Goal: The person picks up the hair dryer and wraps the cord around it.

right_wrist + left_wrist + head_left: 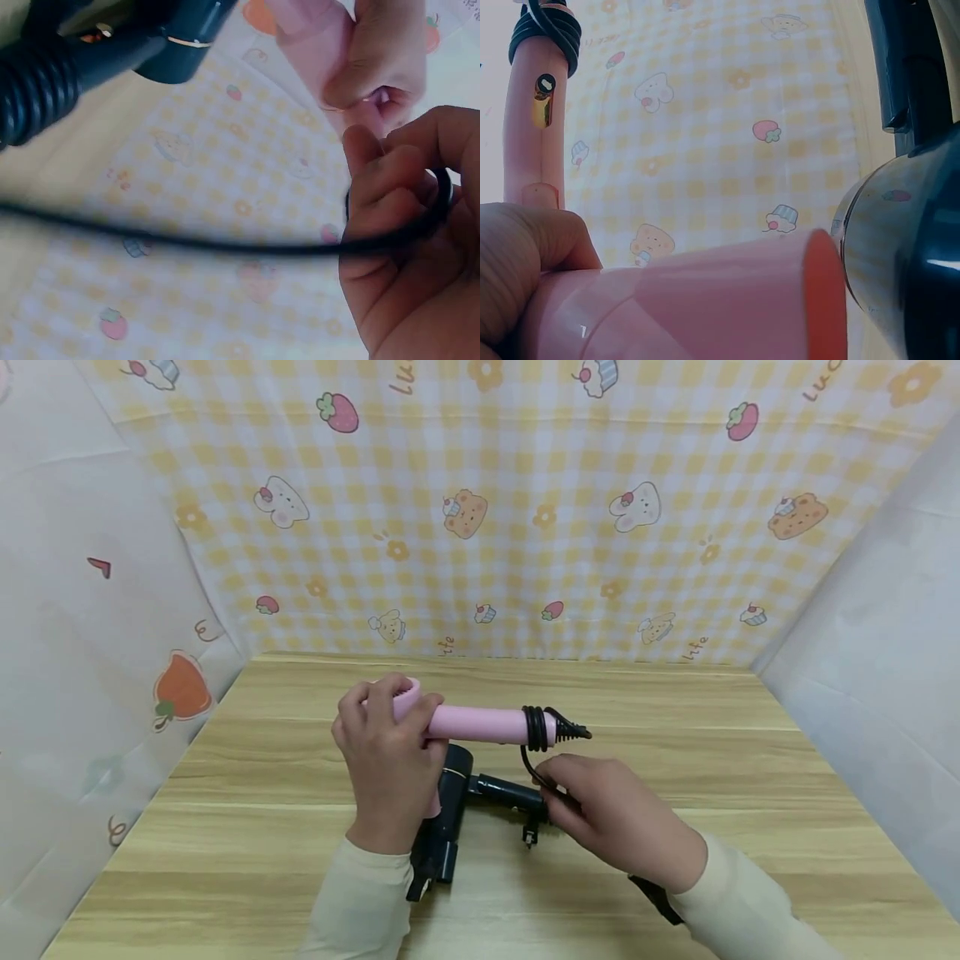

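Observation:
My left hand (390,760) grips a pink hair dryer (480,724) around its body, above the table. The dryer's handle points right, with several turns of black cord (536,728) wound near its end. From that winding the cord runs down to my right hand (618,810), whose curled fingers and thumb hold it. In the right wrist view the cord (247,246) also stretches left out of the fingers. The pink nozzle (727,300) is close to a dark hair dryer (930,247) in the left wrist view.
The dark hair dryer (453,785) lies on the wooden table (300,860) beneath my hands, its handle toward the right with cord wound on it. A black piece (656,897) shows under my right wrist. A yellow checked cloth (510,568) hangs behind the table.

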A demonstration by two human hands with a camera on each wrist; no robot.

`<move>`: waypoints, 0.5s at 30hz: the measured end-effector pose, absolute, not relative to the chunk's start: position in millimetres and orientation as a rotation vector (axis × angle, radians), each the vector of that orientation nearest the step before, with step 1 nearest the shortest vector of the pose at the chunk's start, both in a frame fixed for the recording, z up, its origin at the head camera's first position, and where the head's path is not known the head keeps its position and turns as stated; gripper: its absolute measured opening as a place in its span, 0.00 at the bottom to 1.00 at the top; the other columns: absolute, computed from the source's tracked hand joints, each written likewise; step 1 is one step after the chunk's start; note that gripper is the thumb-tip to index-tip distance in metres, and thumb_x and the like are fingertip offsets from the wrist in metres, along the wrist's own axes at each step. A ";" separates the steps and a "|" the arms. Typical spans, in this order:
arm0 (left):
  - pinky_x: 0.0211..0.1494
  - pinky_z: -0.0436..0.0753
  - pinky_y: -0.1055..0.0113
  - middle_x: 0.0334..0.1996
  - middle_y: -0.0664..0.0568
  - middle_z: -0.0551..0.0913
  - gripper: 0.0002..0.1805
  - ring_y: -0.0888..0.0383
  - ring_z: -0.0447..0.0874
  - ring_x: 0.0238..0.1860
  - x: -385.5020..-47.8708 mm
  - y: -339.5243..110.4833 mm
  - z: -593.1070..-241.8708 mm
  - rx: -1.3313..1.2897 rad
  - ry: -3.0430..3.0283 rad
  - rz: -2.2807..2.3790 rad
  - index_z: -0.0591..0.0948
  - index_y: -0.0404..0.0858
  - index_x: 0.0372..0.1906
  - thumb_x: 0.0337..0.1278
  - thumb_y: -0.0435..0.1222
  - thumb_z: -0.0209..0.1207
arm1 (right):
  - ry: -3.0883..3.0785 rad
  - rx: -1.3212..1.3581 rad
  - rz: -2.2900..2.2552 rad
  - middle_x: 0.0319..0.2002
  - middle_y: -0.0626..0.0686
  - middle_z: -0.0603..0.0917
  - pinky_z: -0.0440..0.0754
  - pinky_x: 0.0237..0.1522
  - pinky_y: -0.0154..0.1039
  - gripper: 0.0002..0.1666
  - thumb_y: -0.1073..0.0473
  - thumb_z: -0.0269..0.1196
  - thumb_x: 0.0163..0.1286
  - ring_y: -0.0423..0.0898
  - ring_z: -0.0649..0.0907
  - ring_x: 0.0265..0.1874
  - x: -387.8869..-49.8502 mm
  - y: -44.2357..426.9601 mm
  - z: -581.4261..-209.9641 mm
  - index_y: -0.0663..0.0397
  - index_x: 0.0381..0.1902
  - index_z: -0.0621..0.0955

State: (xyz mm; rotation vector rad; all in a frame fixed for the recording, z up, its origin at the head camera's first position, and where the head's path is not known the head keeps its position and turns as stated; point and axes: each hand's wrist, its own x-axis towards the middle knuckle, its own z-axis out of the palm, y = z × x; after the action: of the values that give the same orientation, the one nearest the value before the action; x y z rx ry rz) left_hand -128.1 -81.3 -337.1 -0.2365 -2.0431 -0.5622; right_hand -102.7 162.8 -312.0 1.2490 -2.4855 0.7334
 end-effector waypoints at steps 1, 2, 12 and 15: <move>0.46 0.67 0.39 0.47 0.43 0.77 0.14 0.37 0.67 0.51 -128.3 -81.8 -337.0 -0.234 -2.043 -0.559 0.90 0.39 0.34 0.35 0.25 0.72 | -2.452 1.260 0.716 0.26 0.37 0.71 0.69 0.23 0.25 0.10 0.69 0.63 0.63 0.31 0.68 0.21 -102.2 162.9 -309.4 0.48 0.34 0.77; 0.46 0.67 0.39 0.47 0.43 0.77 0.14 0.37 0.67 0.51 -128.3 -82.1 -336.9 -0.232 -2.044 -0.556 0.90 0.39 0.34 0.35 0.25 0.72 | -2.413 1.270 0.705 0.26 0.37 0.72 0.69 0.24 0.25 0.10 0.69 0.64 0.62 0.31 0.69 0.22 -102.2 163.1 -306.7 0.48 0.34 0.78; 0.46 0.66 0.40 0.47 0.43 0.76 0.16 0.37 0.68 0.51 -128.3 -81.4 -337.0 -0.239 -2.039 -0.551 0.90 0.38 0.35 0.31 0.24 0.74 | -2.237 1.233 0.587 0.25 0.40 0.77 0.72 0.22 0.26 0.12 0.67 0.71 0.56 0.31 0.70 0.21 -107.7 165.5 -284.0 0.50 0.33 0.79; 0.47 0.66 0.40 0.48 0.43 0.76 0.16 0.37 0.68 0.51 -127.4 -81.5 -336.7 -0.237 -2.049 -0.548 0.90 0.38 0.35 0.32 0.24 0.74 | -2.226 1.195 0.547 0.24 0.40 0.76 0.71 0.21 0.28 0.13 0.65 0.73 0.55 0.32 0.69 0.19 -108.4 164.5 -279.4 0.50 0.32 0.79</move>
State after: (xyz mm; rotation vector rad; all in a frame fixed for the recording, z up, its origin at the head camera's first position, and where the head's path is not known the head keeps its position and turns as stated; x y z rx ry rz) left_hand -127.4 -81.5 -336.7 -0.2370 -2.0491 -0.5480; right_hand -108.4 164.5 -279.4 1.1947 -2.2264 0.5466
